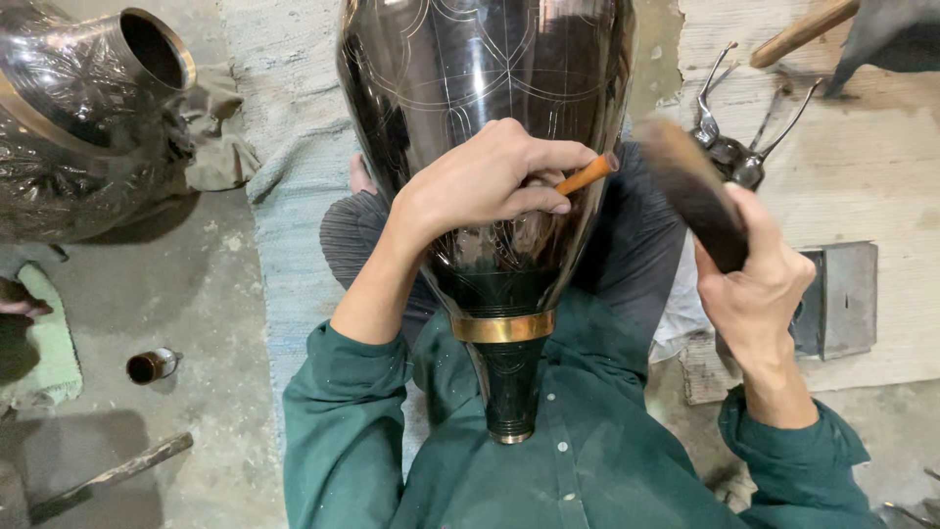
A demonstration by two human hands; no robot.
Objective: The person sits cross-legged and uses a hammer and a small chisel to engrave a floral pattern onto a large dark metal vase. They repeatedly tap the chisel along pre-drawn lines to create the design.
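Closest to me is the person's dark green shirt (587, 470), and against its chest rests the narrow foot of a big dark metal vase (490, 78), lying on its side in the lap with its wide body pointing away. A brass band (502, 326) rings the neck just above the foot. The left hand (490, 181) lies on the vase's belly, its grip narrow and closed around a small chisel (587, 174) with an orange end, the tip hidden under the fingers and pressed, as far as I can tell, against the metal. The right hand (759, 264) is off to the side, well clear of the vase, its grip closed around a dark wooden mallet (690, 186) raised and blurred. Fine lines already run in arcs and petals over the upper body of the vase, and denser patterning shows near the band, so I judge the engraving well begun; the broad shiny stretches between the lines look bare yet. Further out, a small brown bottle (152, 365) stands on the concrete floor (196, 284) to the left, with a metal bar (108, 478) near it. Beyond, 1 more decorated vase (78, 108) lies on its side, and metal tools (734, 147) rest on a wooden board (862, 176) to the right.
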